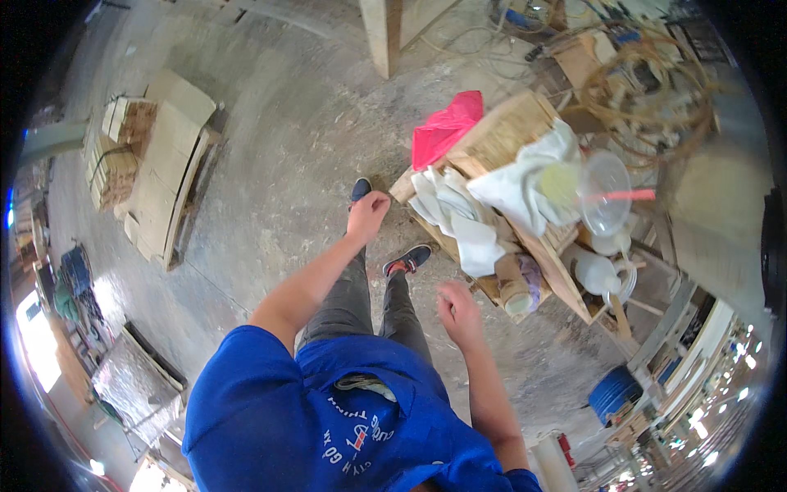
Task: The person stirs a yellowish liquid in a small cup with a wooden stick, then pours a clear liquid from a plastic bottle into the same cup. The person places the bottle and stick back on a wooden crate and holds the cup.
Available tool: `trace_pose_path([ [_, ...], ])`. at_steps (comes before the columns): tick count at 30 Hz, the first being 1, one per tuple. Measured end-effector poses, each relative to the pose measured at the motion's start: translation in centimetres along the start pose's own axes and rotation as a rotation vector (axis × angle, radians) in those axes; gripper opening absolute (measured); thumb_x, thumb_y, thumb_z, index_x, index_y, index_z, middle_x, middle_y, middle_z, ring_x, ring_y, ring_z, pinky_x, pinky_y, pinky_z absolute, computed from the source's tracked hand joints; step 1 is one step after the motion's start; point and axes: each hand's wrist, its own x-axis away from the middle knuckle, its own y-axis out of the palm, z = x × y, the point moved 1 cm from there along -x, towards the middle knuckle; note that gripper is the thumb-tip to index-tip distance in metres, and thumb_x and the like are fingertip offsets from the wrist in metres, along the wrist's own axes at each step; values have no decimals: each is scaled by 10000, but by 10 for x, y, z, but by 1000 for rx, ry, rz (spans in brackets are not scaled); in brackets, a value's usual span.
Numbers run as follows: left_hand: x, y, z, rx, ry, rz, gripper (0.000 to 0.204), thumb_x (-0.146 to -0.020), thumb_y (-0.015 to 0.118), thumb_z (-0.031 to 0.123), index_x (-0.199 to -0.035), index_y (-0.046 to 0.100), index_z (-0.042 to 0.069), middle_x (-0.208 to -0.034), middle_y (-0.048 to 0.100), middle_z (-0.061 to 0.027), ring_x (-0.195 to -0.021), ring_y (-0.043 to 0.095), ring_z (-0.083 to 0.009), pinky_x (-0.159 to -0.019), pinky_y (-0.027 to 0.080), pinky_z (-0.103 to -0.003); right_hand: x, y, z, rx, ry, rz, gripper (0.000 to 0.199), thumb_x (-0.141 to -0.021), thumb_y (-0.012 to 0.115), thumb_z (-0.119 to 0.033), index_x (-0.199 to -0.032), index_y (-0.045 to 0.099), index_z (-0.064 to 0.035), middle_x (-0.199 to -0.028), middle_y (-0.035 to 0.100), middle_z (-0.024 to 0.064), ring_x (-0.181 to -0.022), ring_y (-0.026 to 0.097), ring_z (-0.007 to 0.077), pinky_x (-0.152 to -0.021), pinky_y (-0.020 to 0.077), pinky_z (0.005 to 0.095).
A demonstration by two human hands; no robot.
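Observation:
My left hand (369, 215) is held out over the concrete floor, above my shoe, its fingers curled in and nothing visible in them. My right hand (459, 314) hangs with bent fingers just short of the near end of a wooden stand. No object shows in it either. Nearest to it on the stand is a brown bottle or jar (514, 287) with a pale end, beside a purple cloth (531, 277). White cloths (459, 217) lie heaped in the stand's wooden compartment (548, 246). A bright pink plastic bag (447, 131) lies at its far end.
A clear plastic cup (605, 195) with a red straw stands on the stand, near a white bottle (592, 271). Coiled hose (652, 98) lies at the far right. A blue drum (615, 395) is at lower right. Flat cardboard (168, 172) and wood bundles (115, 172) rest on a pallet at left.

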Motion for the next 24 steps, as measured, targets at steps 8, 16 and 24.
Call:
trace_pose_path([
  [8,-122,23,-40,-735,448,-170,325,-778,566,113,-1100,570,152,-1133,524,-68,-999,563,-241,-780,504,-373,-192,42,-4,222,-102,-22,226,-774,576,-39,-996,589,-76,-1079,584,98,-895,609,304,-722,513,403],
  [16,-190,51,-39,-840,650,-201,254,-774,558,179,-1024,549,136,-1053,503,-67,-980,543,-246,-734,516,-382,-224,79,49,413,-124,66,182,-768,571,-55,-945,586,-91,-958,579,62,-820,599,268,-633,506,375],
  [24,-187,45,-63,-727,599,-212,205,-765,569,172,-948,527,90,-913,546,-65,-805,609,-235,-625,526,-362,-230,89,56,390,-229,155,146,-764,588,-92,-908,586,-111,-926,557,57,-788,594,245,-598,494,366],
])
